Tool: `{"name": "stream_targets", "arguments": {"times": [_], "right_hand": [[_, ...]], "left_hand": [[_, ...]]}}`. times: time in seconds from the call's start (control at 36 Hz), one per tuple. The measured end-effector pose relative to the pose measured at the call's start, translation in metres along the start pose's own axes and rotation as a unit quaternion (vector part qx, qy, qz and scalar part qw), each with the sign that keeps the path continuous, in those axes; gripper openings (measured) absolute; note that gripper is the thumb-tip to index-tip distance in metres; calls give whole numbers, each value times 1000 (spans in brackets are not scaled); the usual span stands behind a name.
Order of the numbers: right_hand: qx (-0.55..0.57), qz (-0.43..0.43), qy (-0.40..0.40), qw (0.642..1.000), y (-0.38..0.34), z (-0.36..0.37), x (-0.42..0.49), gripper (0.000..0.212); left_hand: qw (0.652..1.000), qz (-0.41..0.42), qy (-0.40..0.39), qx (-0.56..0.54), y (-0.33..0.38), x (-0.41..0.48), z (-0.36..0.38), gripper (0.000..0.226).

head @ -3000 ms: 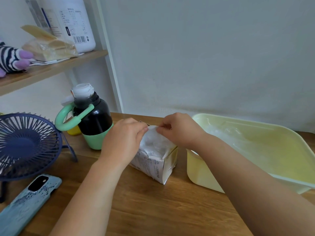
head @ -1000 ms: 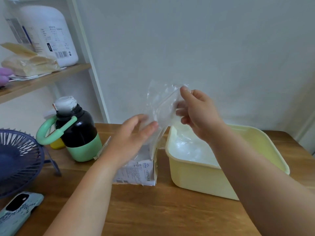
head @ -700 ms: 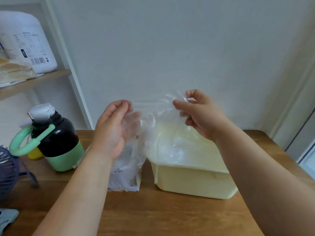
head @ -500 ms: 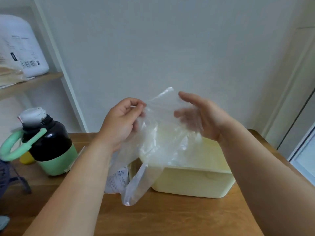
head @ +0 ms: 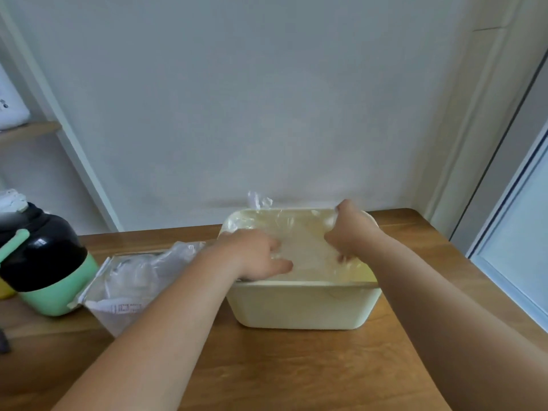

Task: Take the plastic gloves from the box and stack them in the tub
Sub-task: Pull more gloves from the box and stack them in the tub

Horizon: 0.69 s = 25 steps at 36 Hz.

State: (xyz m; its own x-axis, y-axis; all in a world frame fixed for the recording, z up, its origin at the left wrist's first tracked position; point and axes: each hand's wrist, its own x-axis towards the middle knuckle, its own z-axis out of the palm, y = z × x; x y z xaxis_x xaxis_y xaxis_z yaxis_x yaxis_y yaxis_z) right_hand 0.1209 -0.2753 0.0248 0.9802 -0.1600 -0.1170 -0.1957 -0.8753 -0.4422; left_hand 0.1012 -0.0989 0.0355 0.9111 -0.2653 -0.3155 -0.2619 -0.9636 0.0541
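Wooden surface (head: 296, 366) by a white wall (head: 267, 99): both hands down in the yellow tub (head: 302, 307).
Clear plastic gloves (head: 305, 247) lie inside the tub, one corner poking over its far rim. Left hand (head: 255, 258) at the tub's near-left corner, grip spread, fingers flat on the gloves. Right hand (head: 351, 229) at the tub's far-right side, fingers bent down onto the plastic; pinching or just pressing, can't tell. Box (head: 118, 304) just left of the tub, more plastic bulging from its top. Black-and-green bottle (head: 44, 262) further left of the tub.
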Motion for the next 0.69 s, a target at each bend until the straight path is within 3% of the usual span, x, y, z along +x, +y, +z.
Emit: {"name": "stream_targets", "arguments": {"times": [0.14, 0.25, 0.31, 0.39, 0.44, 0.56, 0.61, 0.69], "right_hand": [[-96, -25, -65, 993, 5, 5, -5, 70], [-209, -133, 39, 968, 2, 2, -11, 50], [-250, -202, 43, 946, -4, -1, -14, 41], [-200, -191, -130, 952, -13, -3, -20, 46], [-244, -139, -235, 930, -11, 4, -15, 58], [-305, -91, -285, 904, -7, 14, -6, 58], [-288, -113, -248, 918, -13, 9, -10, 58], [-223, -170, -147, 948, -30, -2, -19, 50]], "left_hand": [[993, 1, -117, 0, 9, 18, 7, 67], [987, 0, -158, -6, 11, 30, 14, 65], [988, 0, -152, -17, 10, 32, 15, 66], [990, 8, -140, -26, 8, 33, 14, 67], [990, 21, -133, -26, 6, 32, 15, 65], [993, 56, -25, -98, -1, 18, 11, 53], [978, 86, 70, -176, -8, 6, 7, 37], [924, 103, 207, -305, -26, -18, -2, 16]]}}
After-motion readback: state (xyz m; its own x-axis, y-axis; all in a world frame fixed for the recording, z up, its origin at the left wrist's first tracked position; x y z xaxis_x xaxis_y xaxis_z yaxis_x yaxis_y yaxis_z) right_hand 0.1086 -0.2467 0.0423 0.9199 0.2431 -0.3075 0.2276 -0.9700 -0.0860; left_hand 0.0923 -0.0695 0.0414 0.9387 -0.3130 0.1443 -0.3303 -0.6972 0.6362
